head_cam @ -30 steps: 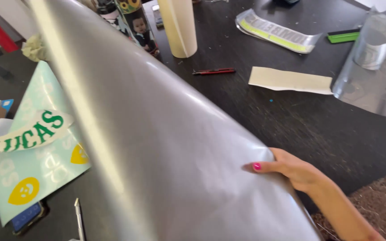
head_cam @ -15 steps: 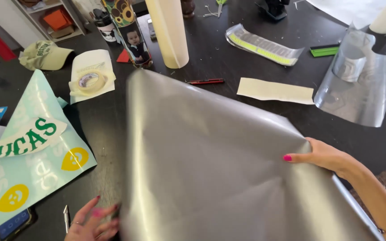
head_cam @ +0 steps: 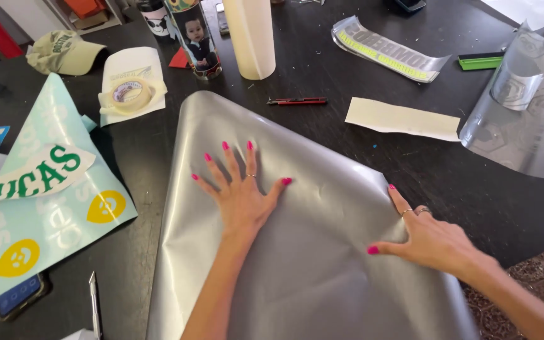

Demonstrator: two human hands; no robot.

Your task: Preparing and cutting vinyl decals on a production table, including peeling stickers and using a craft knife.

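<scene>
Head view: left hand [head_cam: 242,189] spread flat mid-frame on silver sheet [head_cam: 322,264]; right hand [head_cam: 426,238] open, seemingly pressing its right edge, grasping nothing

one cam only, head-worn, looking steeply down at the dark table [head_cam: 158,145] from close up, arms coming in from bottom edge; far side of table up top, no 2nd view.

Her left hand [head_cam: 240,192] lies flat, palm down, fingers fanned wide, forearm reaching forward. The right hand [head_cam: 432,239] also rests palm down, fingers pointing left, thumb stretched out.
</scene>
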